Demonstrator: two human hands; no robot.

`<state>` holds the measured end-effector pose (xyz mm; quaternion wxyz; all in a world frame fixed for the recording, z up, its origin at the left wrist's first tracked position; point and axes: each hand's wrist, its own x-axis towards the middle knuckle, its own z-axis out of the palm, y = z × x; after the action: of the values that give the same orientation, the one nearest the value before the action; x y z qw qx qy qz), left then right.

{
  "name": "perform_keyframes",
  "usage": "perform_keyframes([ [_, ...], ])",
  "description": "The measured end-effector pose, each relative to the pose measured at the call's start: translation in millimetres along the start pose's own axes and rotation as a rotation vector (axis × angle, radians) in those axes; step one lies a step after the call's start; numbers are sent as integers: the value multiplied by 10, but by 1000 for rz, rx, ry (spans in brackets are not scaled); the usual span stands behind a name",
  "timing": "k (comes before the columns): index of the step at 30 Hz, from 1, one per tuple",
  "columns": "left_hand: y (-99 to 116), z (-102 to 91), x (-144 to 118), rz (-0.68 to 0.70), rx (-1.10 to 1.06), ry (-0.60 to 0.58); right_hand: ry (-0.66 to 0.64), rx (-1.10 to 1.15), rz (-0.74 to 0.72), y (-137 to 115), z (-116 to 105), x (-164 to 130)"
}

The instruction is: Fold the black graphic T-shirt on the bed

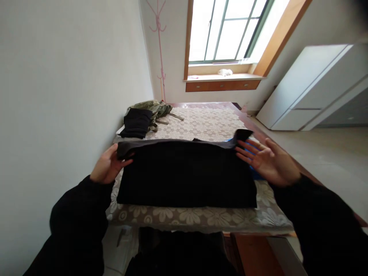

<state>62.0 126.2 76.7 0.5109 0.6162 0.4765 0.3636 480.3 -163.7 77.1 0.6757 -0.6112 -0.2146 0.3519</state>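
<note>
Black sleeves (pixel 77 226), floral bedspread (pixel 201 216), white wall (pixel 57 76), bright window (pixel 227 30)

White walls (pixel 57 76), bright window (pixel 227 28), wooden sill (pixel 221 78), pink coat stand (pixel 161 46), white cabinet (pixel 313 88), pale floor (pixel 330 161)

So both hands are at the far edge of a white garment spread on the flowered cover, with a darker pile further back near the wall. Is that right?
Not quite: the garment is black, not white, as the head view shows. The rest holds: the left hand pinches its far left corner, the right hand is at its far right corner, it lies on the flowered cover, and a darker pile sits further back near the wall.
</note>
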Motion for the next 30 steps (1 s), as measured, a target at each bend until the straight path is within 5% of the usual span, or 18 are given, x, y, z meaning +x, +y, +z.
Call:
perform_keyframes([
  [2, -185, 169, 161, 52, -47, -28, 20, 5, 3, 190, -2, 170],
  [4, -482, 218, 215, 111, 213, -20, 76, -210, -42, 499, -144, 255],
  [7, -926, 114, 172, 146, 618, -94, 95, -708, -161, 932, -409, 289],
  [10, -1142, -60, 158, 135, 787, -140, 40, -983, -245, 1115, -590, 320],
  [14, -1075, -146, 408, 125, 811, -235, -76, -1070, -202, 1026, -651, 602],
  [18, -915, 54, 857, 213, 890, -309, -36, -1188, -150, 866, -504, 1152],
  [23, -870, 412, 1266, 303, 898, -181, 57, -1257, -188, 840, -232, 1645],
  [30, -1017, 548, 1199, 395, 862, 93, 154, -1241, -234, 1082, -256, 1707],
])
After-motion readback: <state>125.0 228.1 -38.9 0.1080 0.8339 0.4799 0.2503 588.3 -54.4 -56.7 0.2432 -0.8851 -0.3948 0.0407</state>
